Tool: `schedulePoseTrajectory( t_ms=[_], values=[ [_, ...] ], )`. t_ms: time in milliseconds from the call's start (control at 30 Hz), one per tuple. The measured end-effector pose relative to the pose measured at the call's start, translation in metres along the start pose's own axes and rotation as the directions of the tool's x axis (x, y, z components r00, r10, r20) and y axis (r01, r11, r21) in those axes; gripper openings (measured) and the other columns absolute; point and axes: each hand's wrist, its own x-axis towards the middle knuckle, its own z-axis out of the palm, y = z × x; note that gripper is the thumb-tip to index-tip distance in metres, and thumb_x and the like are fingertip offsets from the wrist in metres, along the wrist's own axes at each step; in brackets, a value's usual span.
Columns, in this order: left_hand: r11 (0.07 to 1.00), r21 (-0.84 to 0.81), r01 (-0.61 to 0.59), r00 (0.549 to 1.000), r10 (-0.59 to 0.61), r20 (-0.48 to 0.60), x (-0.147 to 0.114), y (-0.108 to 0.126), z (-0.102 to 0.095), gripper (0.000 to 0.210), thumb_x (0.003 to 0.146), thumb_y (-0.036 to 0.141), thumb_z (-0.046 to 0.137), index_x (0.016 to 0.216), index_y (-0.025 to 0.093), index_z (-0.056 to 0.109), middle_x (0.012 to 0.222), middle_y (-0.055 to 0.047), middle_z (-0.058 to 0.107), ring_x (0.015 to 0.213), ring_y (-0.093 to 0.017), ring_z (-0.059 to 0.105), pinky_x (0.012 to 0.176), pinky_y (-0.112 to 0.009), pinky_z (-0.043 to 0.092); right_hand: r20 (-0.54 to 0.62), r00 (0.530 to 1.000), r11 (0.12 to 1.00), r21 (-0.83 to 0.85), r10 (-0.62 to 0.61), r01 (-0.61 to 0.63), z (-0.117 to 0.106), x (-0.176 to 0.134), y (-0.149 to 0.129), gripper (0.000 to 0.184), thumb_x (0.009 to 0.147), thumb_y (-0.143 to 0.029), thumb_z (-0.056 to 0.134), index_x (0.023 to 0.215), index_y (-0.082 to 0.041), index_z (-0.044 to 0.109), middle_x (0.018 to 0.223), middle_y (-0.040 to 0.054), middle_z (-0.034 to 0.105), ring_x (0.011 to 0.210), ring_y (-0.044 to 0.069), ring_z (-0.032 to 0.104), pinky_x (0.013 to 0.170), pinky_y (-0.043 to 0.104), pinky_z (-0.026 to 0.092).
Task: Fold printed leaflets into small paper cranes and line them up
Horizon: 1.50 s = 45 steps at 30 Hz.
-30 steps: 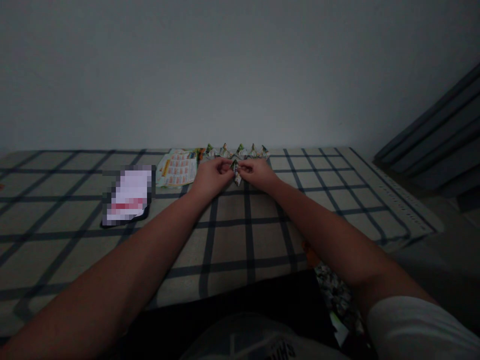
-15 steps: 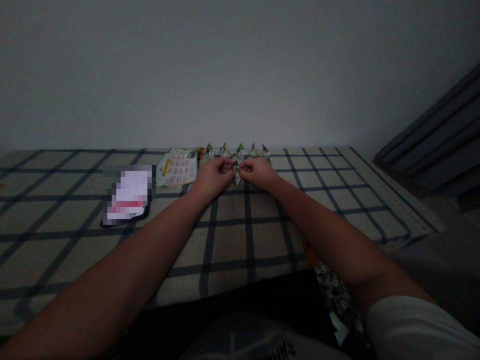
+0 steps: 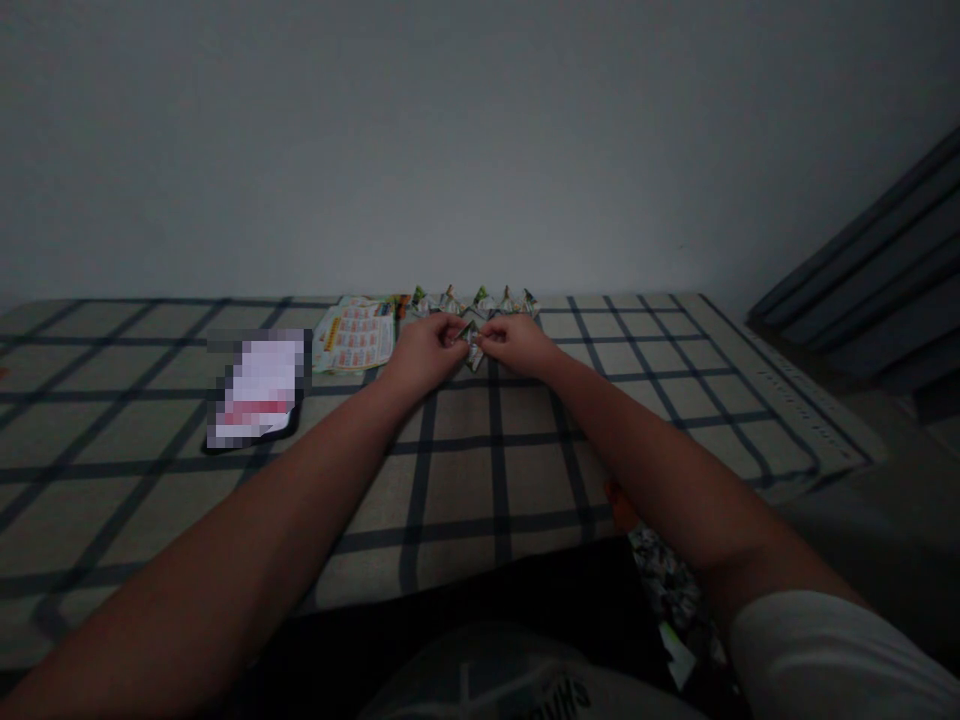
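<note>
Between my two hands is a small folded paper piece (image 3: 472, 352), pointed at top and bottom and printed in green and white. My left hand (image 3: 429, 348) pinches its left side with thumb and fingers. From the other side, my right hand (image 3: 516, 343) is closed on its right edge. Just behind the hands stands a row of several similar folded paper pieces (image 3: 482, 299) with pointed tops. The fingertips hide part of the piece being held.
Left of the hands lies a stack of printed paper sheets (image 3: 358, 337). Farther left is a dark-edged phone-like device (image 3: 259, 390) with a blurred-out screen. A checked cloth (image 3: 457, 480) covers the table. The wall (image 3: 480, 150) rises behind, and a dark curtain (image 3: 877, 250) hangs at right.
Both hands stay in nearly the same place on the folded paper piece. The piece is tilted very slightly differently; nothing else has visibly moved.
</note>
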Motion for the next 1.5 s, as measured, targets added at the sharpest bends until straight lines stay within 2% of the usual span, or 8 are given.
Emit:
schedulePoseTrajectory(
  t_ms=[333,533,733,833,1100,1233,1333,1500],
  values=[
    [0.999,0.038,0.014,1.0,-0.014,0.015,0.0,-0.003,0.0,0.025,0.075,0.028,0.066,0.096,0.016,0.074,0.077,-0.003,0.069,0.072,-0.02,0.061,0.067,-0.03,0.045,0.023,1.0,1.0,-0.021,0.004,-0.004,0.0,0.0,0.0,0.024,0.088,-0.027,0.058,0.069,-0.016,0.063,0.06,-0.0011,0.055,0.063,0.013,0.049,0.06,0.027,0.029],
    [0.997,-0.07,0.041,0.998,-0.038,0.048,-0.002,-0.007,0.002,0.036,0.077,0.034,0.067,0.106,0.016,0.077,0.085,-0.005,0.076,0.076,-0.02,0.067,0.07,-0.029,0.049,-0.009,1.0,1.0,0.02,0.016,-0.016,0.001,0.001,0.008,0.023,0.088,-0.027,0.06,0.072,-0.013,0.069,0.062,-0.0011,0.056,0.064,0.013,0.048,0.062,0.027,0.032],
    [0.998,-0.04,0.051,0.998,-0.049,0.038,-0.001,-0.011,0.001,0.039,0.075,0.032,0.069,0.111,0.016,0.077,0.076,-0.004,0.074,0.07,-0.021,0.067,0.068,-0.03,0.049,-0.038,0.999,0.991,0.128,0.031,-0.026,0.005,0.002,0.014,0.013,0.085,-0.023,0.066,0.09,-0.013,0.073,0.071,0.0001,0.064,0.067,0.013,0.054,0.066,0.026,0.038],
    [0.997,-0.012,0.07,0.997,-0.069,0.04,-0.001,-0.012,0.001,0.042,0.077,0.034,0.069,0.114,0.016,0.076,0.073,-0.004,0.073,0.068,-0.022,0.066,0.064,-0.03,0.047,-0.078,0.995,0.985,0.163,0.066,-0.052,0.007,0.001,0.013,0.019,0.084,-0.025,0.07,0.099,-0.014,0.068,0.068,-0.0025,0.061,0.063,0.013,0.053,0.065,0.026,0.039],
    [0.991,0.086,0.103,0.995,-0.103,-0.01,-0.001,-0.005,-0.005,0.041,0.082,0.041,0.068,0.113,0.015,0.077,0.07,-0.004,0.069,0.065,-0.021,0.062,0.064,-0.031,0.045,-0.127,0.992,0.998,0.06,-0.012,0.02,0.0,-0.002,0.008,0.018,0.088,-0.031,0.068,0.081,-0.018,0.058,0.073,0.0002,0.06,0.067,0.014,0.05,0.067,0.027,0.037],
    [0.985,0.12,0.12,0.993,-0.119,-0.014,0.0,-0.005,-0.008,0.042,0.084,0.038,0.065,0.117,0.014,0.077,0.072,-0.005,0.07,0.067,-0.021,0.063,0.066,-0.031,0.046,-0.056,0.977,0.978,0.026,-0.207,0.208,-0.005,-0.006,0.007,0.027,0.095,-0.04,0.063,0.083,-0.016,0.066,0.075,0.002,0.061,0.072,0.015,0.051,0.068,0.027,0.035],
    [0.981,0.147,0.13,0.991,-0.133,0.014,0.0,-0.004,-0.008,0.044,0.086,0.033,0.06,0.121,0.012,0.076,0.076,-0.005,0.071,0.069,-0.021,0.063,0.07,-0.03,0.047,0.063,0.946,0.948,0.035,-0.317,0.315,-0.003,-0.007,0.007,0.034,0.09,-0.049,0.072,0.092,-0.015,0.071,0.073,-0.0005,0.059,0.068,0.013,0.048,0.066,0.026,0.033],
    [0.976,0.152,0.153,0.987,-0.16,0.033,-0.001,0.002,-0.008,0.044,0.089,0.03,0.055,0.124,0.012,0.075,0.078,-0.006,0.072,0.07,-0.02,0.063,0.069,-0.029,0.046,0.209,0.916,0.935,-0.016,-0.344,0.354,0.003,-0.007,0.008,0.041,0.086,-0.047,0.079,0.111,-0.014,0.072,0.073,-0.0033,0.057,0.067,0.012,0.048,0.067,0.025,0.031]
  ],
)
